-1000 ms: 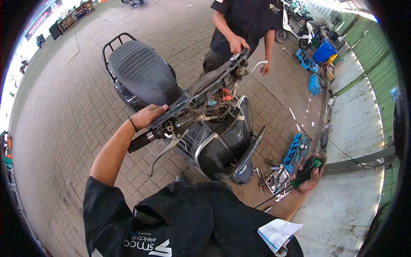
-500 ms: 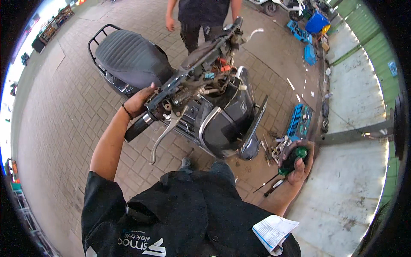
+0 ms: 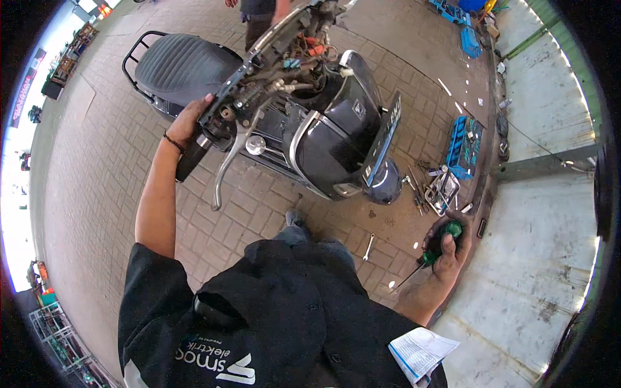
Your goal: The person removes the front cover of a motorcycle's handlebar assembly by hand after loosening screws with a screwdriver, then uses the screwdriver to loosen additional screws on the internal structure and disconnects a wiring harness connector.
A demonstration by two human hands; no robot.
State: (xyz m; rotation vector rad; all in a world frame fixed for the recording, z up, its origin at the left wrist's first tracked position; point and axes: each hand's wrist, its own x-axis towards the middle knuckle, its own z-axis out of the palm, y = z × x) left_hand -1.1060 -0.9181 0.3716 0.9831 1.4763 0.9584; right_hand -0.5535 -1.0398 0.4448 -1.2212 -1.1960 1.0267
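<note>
My left hand (image 3: 189, 121) is closed on the scooter's handlebar (image 3: 226, 110), just beside the black rubber grip (image 3: 189, 161); part of its fingers is hidden. A silver brake lever (image 3: 223, 176) curves toward me below it. The handlebar's cover is off, showing wires and coloured connectors (image 3: 315, 50). My right hand (image 3: 449, 249) is wrapped round a screwdriver with a green handle (image 3: 453, 229), held apart from the scooter. The screwdriver's thin shaft (image 3: 409, 279) points down and to the left.
The scooter has a ribbed black seat (image 3: 184, 64) and a dark front panel (image 3: 339, 139). A blue toolbox (image 3: 460, 165) and loose tools (image 3: 442, 192) lie right of it, a wrench (image 3: 369, 247) nearer me. Another person (image 3: 259, 26) stands beyond. A pale wall (image 3: 524, 239) runs along the right.
The view has shifted, so the scooter sits higher in the picture and the wrench on the paving shows. My left hand stays on the handlebar, my right on the screwdriver.
</note>
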